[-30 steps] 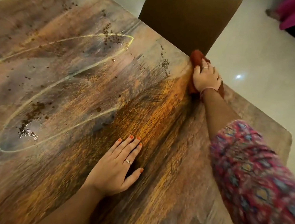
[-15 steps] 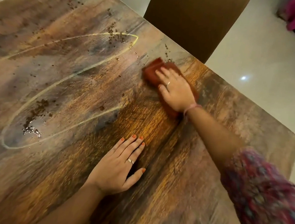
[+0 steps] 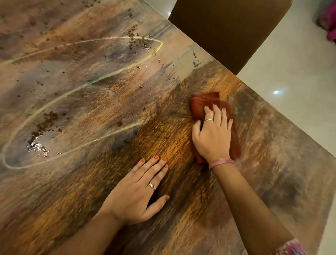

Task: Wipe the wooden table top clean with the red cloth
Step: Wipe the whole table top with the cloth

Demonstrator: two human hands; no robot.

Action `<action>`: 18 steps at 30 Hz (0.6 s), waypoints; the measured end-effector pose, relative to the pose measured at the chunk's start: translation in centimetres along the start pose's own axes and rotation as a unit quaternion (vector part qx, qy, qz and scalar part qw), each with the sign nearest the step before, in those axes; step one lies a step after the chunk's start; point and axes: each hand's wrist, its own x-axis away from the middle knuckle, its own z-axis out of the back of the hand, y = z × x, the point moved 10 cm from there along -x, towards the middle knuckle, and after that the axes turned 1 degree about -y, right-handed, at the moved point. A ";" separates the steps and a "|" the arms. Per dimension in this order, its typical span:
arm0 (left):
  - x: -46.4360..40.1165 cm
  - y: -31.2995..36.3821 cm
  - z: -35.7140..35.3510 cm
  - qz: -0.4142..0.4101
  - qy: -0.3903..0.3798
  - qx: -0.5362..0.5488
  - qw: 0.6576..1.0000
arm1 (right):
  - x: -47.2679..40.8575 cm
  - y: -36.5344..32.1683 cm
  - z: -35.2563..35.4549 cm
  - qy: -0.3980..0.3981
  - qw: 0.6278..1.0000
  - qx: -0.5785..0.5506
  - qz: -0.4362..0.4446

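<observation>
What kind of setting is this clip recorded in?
Probably a home dining area: a large wooden table top with crumbs, a brown upholstered chair back pushed against its far edge, and a glossy pale tiled floor.

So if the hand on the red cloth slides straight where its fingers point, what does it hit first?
Probably nothing: the right hand on the red cloth points across bare wooden table top towards its far edge.

Glossy wooden table top, seemingly soft red cloth
</observation>
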 end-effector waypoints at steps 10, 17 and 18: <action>0.0 -0.2 -0.3 -0.001 -0.001 0.002 1.000 | -18.9 -2.2 -0.4 -0.047 0.997 -0.054 -0.033; -0.1 -0.2 -0.2 0.000 0.005 -0.003 1.000 | -9.2 -7.6 -1.0 -0.054 0.981 -0.058 0.177; -0.1 -0.2 -0.3 0.000 0.002 -0.004 1.000 | -6.4 -8.1 -1.3 -0.060 0.973 -0.059 0.217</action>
